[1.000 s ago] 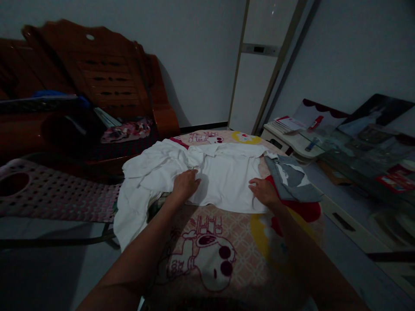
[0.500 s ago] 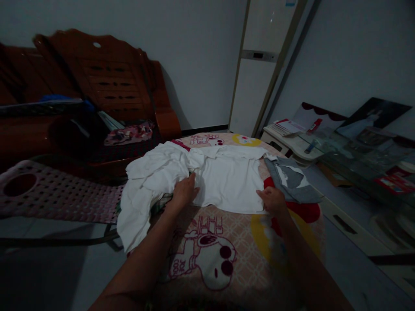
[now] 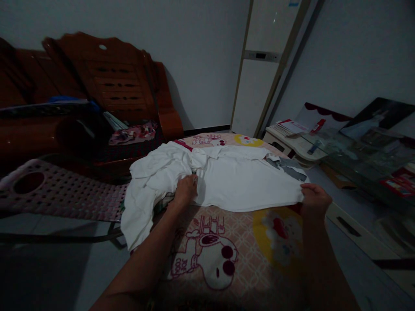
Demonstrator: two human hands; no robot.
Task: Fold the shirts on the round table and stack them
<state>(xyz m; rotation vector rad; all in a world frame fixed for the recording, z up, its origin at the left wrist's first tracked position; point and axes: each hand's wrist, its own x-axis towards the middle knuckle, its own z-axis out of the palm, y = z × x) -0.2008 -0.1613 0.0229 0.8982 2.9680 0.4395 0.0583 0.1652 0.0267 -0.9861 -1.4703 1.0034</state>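
Note:
A white shirt (image 3: 240,181) lies spread over the patterned cloth (image 3: 249,255) on the table. At its right edge, my right hand (image 3: 314,199) is closed on the fabric and holds it stretched out sideways. My left hand (image 3: 187,190) grips the shirt's left edge, its fingers curled and partly hidden. Beside that hand a heap of white clothing (image 3: 152,172) hangs over the table's left side. Under the stretched part, a folded grey garment with a white print (image 3: 290,168) shows only in part.
A woven pink lounge chair (image 3: 81,196) stands at the left, before a carved wooden bench (image 3: 126,86). Behind the table rises a tall white air conditioner (image 3: 257,93). To the right is a cabinet with a glass top (image 3: 350,160), bearing papers and a picture.
My right hand has moved right, pulling the shirt's edge outward over the grey garment. My left hand has stayed about where it was, its fingers now more curled.

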